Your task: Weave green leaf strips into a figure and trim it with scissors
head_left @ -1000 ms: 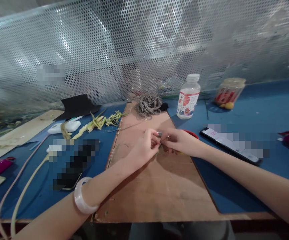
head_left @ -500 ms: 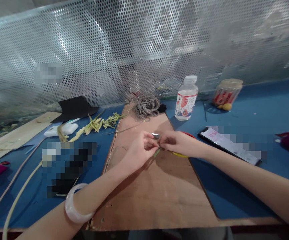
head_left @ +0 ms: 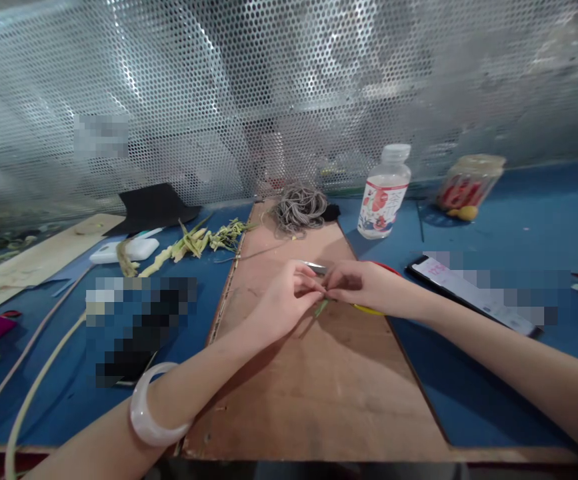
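Note:
Over the wooden board, my left hand (head_left: 291, 293) and my right hand (head_left: 356, 283) meet with fingertips pinched together. A small, thin green strip (head_left: 321, 309) hangs below the touching fingertips, and both hands seem to grip it; its upper part is hidden by the fingers. Scissors (head_left: 313, 267) lie beneath and behind my right hand, their silver blade pointing left and their red and yellow handle partly covered. A pale bangle (head_left: 141, 408) circles my left forearm.
Grey cord (head_left: 299, 208) is heaped at the far end of the wooden board (head_left: 319, 400). A bottle (head_left: 385, 193), a jar (head_left: 471, 183) and a phone (head_left: 473, 293) stand or lie rightward. Yellow-green plant-like pieces (head_left: 193, 243), cables (head_left: 43, 363) and a white device (head_left: 141, 249) are leftward.
The view has shifted slightly, so the bottle, jar and phone appear farther right. My hands stay together at the green strip with their pinch barely altered.

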Action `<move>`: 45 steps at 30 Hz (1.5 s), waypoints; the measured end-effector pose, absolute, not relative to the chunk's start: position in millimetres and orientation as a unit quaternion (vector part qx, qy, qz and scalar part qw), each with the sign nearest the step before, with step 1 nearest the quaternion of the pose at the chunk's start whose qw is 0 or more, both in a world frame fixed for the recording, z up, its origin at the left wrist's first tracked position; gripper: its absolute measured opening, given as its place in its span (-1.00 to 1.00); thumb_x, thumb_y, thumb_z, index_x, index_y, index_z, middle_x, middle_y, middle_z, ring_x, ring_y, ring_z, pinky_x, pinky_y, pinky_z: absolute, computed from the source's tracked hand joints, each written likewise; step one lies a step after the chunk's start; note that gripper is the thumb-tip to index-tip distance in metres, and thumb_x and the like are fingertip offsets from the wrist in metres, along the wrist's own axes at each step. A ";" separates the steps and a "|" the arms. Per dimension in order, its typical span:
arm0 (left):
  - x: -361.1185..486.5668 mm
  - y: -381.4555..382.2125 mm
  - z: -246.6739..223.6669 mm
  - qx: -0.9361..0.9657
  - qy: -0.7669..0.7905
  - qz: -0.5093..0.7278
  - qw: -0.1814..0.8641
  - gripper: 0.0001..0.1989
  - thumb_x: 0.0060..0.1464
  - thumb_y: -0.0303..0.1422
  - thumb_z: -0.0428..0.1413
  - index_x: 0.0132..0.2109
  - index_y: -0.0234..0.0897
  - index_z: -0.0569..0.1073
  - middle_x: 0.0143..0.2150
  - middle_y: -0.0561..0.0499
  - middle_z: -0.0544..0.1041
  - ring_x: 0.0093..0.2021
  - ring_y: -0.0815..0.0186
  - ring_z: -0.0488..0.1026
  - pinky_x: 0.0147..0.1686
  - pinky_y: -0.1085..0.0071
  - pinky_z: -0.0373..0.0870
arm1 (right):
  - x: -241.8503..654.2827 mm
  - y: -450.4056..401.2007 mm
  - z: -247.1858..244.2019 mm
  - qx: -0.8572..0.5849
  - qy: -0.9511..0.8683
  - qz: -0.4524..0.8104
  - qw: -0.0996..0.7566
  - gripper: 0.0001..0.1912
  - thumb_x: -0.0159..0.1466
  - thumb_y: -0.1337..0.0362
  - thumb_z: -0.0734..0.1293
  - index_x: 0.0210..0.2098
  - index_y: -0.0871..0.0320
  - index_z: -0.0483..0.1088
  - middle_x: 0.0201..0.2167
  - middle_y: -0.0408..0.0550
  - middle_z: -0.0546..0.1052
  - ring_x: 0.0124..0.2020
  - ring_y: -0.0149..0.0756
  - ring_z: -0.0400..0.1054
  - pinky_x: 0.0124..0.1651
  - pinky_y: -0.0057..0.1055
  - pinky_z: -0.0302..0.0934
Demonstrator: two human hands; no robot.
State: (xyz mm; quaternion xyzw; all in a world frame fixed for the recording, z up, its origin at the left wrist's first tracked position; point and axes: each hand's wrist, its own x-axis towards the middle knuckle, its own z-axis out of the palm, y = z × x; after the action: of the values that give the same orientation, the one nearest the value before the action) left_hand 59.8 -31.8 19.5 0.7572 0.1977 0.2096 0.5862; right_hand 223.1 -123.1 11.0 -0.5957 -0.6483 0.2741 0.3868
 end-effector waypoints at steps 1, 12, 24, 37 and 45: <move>59.9 -32.0 19.3 0.753 0.202 0.210 0.590 -0.74 -0.06 -0.52 0.11 -0.25 -0.28 0.17 -0.37 -0.01 0.49 -0.30 0.33 0.46 -0.22 0.32 0.35 | 223.3 -122.9 9.9 -0.596 -0.650 0.271 0.386 -0.86 0.14 0.20 0.27 -0.39 0.16 0.34 -0.32 -0.07 0.47 -0.32 -0.32 0.36 -0.29 -0.40 0.23; 63.1 -33.1 20.4 0.722 0.267 0.211 0.602 -0.71 -0.13 -0.51 0.16 -0.28 -0.30 0.19 -0.43 0.03 0.49 -0.38 0.35 0.45 -0.31 0.37 0.33 | 218.6 -124.7 4.3 -0.622 -0.658 0.203 0.373 -0.92 0.10 0.30 0.27 -0.37 0.14 0.31 -0.46 -0.14 0.43 -0.52 -0.42 0.28 -0.47 -0.47 0.17; 62.5 -32.2 26.0 0.679 0.351 0.190 0.616 -0.61 -0.21 -0.46 0.24 -0.26 -0.33 0.22 -0.41 -0.06 0.51 -0.44 0.33 0.46 -0.35 0.35 0.32 | 213.5 -126.8 9.9 -0.610 -0.714 0.087 0.332 -0.90 0.08 0.41 0.24 -0.38 0.16 0.29 -0.44 -0.13 0.37 -0.56 -0.48 0.23 -0.50 -0.51 0.13; 63.3 -29.3 16.8 0.701 0.312 0.190 0.613 -0.59 -0.23 -0.51 0.22 -0.25 -0.29 0.17 -0.46 0.04 0.49 -0.46 0.37 0.44 -0.40 0.42 0.31 | 210.2 -128.3 12.2 -0.606 -0.716 0.095 0.332 -0.90 0.07 0.42 0.25 -0.39 0.14 0.29 -0.42 -0.11 0.36 -0.54 -0.46 0.25 -0.47 -0.49 0.17; 64.0 -25.7 10.8 0.743 0.239 0.204 0.591 -0.64 -0.19 -0.54 0.16 -0.30 -0.27 0.11 -0.46 0.09 0.46 -0.39 0.38 0.45 -0.32 0.40 0.32 | 210.9 -127.3 10.3 -0.599 -0.720 0.094 0.338 -0.92 0.09 0.40 0.26 -0.38 0.15 0.30 -0.44 -0.12 0.34 -0.54 -0.46 0.22 -0.48 -0.50 0.13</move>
State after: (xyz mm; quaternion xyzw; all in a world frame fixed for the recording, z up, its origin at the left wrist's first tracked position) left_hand 64.0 -25.7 10.8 0.7432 0.2391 0.2041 0.5906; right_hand 210.9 -127.3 10.3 -0.5992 -0.7196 0.0939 0.3383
